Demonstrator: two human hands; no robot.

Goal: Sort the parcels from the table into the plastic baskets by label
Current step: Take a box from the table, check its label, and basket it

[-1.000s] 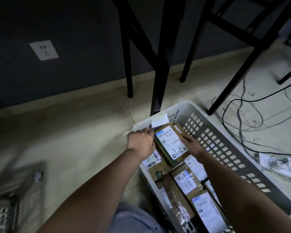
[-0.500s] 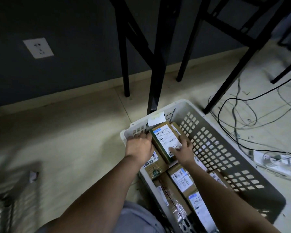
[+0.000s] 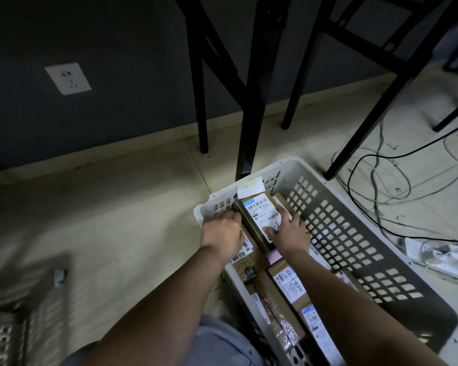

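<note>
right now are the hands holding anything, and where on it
Right hand lies flat on the near end of the brown cardboard parcel's white label, pressing, not gripping. Left hand sits at its left edge; grip unclear.

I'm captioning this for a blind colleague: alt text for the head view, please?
Two hands, left hand and right hand, settle a labelled parcel into a white plastic basket of boxes on the floor, beside black table legs.
</note>
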